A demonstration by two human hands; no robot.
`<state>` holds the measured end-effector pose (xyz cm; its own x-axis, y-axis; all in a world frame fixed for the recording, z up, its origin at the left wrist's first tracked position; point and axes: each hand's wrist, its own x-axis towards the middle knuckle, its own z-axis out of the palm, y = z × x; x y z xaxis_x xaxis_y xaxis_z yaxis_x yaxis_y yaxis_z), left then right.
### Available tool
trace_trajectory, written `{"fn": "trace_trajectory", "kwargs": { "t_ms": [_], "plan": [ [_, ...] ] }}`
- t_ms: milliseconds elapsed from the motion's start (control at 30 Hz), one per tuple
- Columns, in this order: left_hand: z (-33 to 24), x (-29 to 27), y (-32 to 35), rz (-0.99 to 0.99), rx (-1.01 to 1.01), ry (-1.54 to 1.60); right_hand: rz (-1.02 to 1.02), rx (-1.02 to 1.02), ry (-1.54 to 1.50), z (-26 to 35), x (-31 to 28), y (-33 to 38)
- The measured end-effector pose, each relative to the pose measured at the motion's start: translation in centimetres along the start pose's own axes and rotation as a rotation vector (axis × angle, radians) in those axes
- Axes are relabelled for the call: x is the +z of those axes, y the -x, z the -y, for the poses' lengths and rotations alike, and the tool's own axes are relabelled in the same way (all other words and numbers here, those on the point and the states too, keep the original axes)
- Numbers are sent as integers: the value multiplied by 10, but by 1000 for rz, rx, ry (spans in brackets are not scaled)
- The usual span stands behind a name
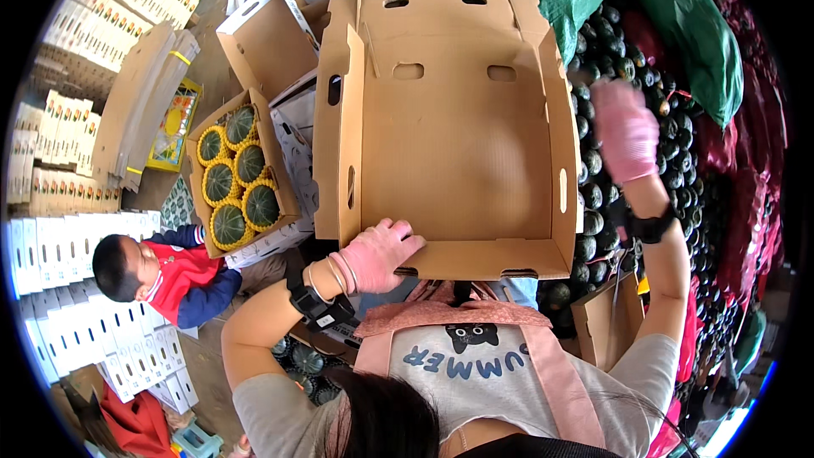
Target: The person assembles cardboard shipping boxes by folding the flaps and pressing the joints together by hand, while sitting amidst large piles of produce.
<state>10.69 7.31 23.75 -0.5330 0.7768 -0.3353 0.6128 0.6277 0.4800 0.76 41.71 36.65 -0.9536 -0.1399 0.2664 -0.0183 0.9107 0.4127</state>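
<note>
My left hand (379, 254), in a pink glove, has its grip clenched on the near left edge of the empty brown cardboard box (454, 136), open in front of my chest. My right hand (626, 130), gloved too, is raised at the right over the heap of dark green squashes (598, 195); grip blurred, cannot tell. Far left: a smaller box of netted squashes (237, 178). A person in a red jacket (174, 276) crouches near left.
</note>
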Motion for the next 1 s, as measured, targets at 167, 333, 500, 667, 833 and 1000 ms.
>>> {"fn": "trace_trajectory", "kwargs": {
  "t_ms": [167,333,500,667,833,1000],
  "plan": [
    [-10,-14,-18,236,49,-64,395,-708,-528,10,-4,75],
    [-29,4,-20,755,118,696,1298,-1036,-821,51,54,138],
    [-32,20,-10,566,274,760,1125,-918,-964,44,30,160],
    [-46,20,0,282,128,30,827,-786,-611,47,27,200],
    [-44,31,-1,153,217,-10,913,-690,-757,63,51,214],
    [-25,21,-13,508,301,125,1164,-876,-934,57,38,187]
  ]
}}
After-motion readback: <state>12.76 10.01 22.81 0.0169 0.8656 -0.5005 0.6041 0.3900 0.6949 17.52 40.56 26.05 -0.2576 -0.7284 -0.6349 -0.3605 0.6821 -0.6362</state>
